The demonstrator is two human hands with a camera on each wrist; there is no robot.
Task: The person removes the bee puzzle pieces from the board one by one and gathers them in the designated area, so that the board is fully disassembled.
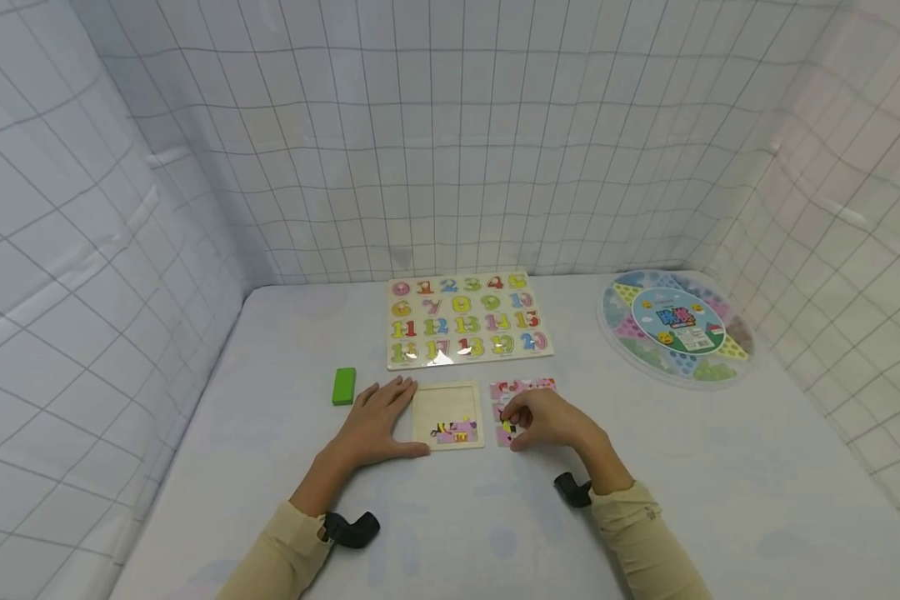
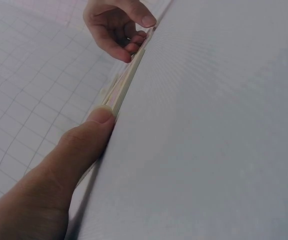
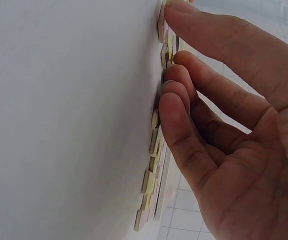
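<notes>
My left hand [image 1: 378, 421] lies spread at the left of a small square wooden puzzle tray [image 1: 447, 386]. Its thumb [image 2: 79, 150] rests along the tray's near edge, with the fingertips at the upper left corner. Inside the tray, some pink and yellow puzzle pieces [image 1: 457, 431] fill part of the bottom. My right hand [image 1: 547, 421] bends over a group of loose pink puzzle pieces [image 1: 504, 389] just right of the tray. In the right wrist view its thumb and fingertips stand apart at the edges of the flat pieces [image 3: 149, 182]. The hand hides much of the group.
A green block [image 1: 343, 386] lies left of the tray. Behind it is a number board [image 1: 468, 321] with colourful numerals. A round, colourful game package [image 1: 678, 329] lies at the back right. White gridded cloth walls [image 1: 450, 150] stand around the table.
</notes>
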